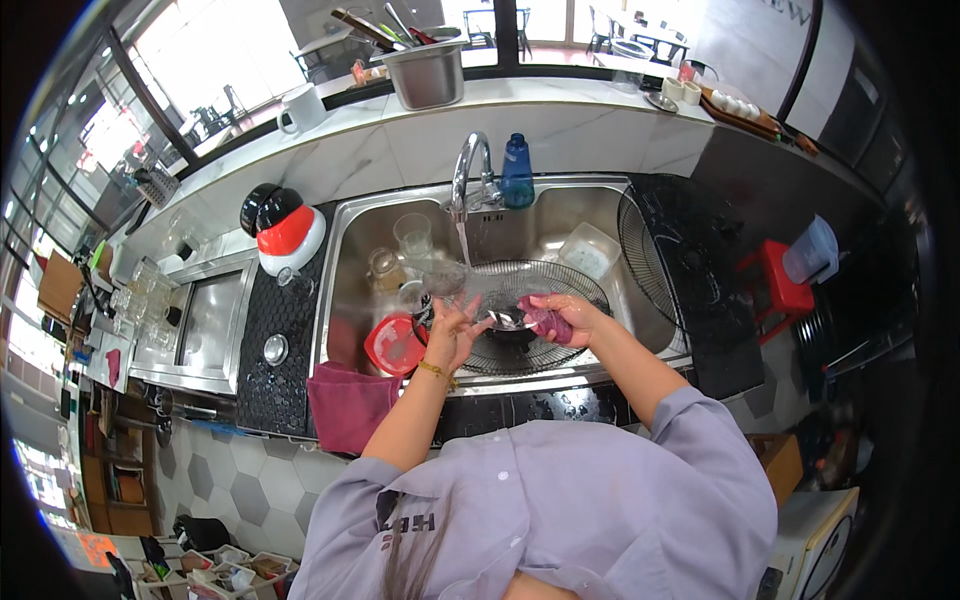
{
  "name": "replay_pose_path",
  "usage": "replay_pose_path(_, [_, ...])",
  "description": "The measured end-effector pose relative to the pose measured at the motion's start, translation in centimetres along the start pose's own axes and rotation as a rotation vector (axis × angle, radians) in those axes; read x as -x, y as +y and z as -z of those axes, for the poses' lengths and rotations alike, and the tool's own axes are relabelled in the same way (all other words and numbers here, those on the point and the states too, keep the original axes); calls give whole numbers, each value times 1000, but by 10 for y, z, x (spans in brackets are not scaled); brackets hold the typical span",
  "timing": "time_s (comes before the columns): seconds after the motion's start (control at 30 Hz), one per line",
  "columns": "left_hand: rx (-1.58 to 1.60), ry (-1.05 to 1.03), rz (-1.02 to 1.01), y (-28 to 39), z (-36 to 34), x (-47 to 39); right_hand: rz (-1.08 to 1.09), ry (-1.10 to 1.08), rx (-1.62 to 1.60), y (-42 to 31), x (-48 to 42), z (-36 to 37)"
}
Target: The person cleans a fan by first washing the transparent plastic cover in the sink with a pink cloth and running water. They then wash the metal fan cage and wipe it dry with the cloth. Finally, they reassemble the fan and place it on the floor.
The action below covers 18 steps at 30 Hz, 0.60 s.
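Note:
My left hand, with a yellow bracelet at its wrist, supports a see-through piece that looks like a plastic fan blade; glare and water blur its outline. In my right hand is a wet maroon cloth, close to the piece's right side. Water runs from the chrome faucet just beyond the hands. Below them a round black wire fan guard lies across the double steel sink. A second wire guard leans over the sink's right rim.
The left basin holds glasses and a red plastic container; the right holds a translucent tub. A blue bottle stands behind. A maroon towel hangs at the front edge. A red-and-white appliance stands left.

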<state>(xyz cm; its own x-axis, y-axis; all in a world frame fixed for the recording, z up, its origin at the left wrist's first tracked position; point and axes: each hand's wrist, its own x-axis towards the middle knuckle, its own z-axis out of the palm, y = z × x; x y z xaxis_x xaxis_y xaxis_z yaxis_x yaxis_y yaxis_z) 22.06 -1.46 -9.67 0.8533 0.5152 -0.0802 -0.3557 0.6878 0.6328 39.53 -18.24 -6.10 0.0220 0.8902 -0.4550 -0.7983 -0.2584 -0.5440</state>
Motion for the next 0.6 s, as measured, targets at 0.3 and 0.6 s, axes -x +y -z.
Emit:
replay_pose_path(0.3, [84,185,104,21,-13,-8,12,-15,592,7,24,-39])
replay_pose_path(0.6, [-4,69,534,43,29,-14,743,303,1067,-56,-52,2])
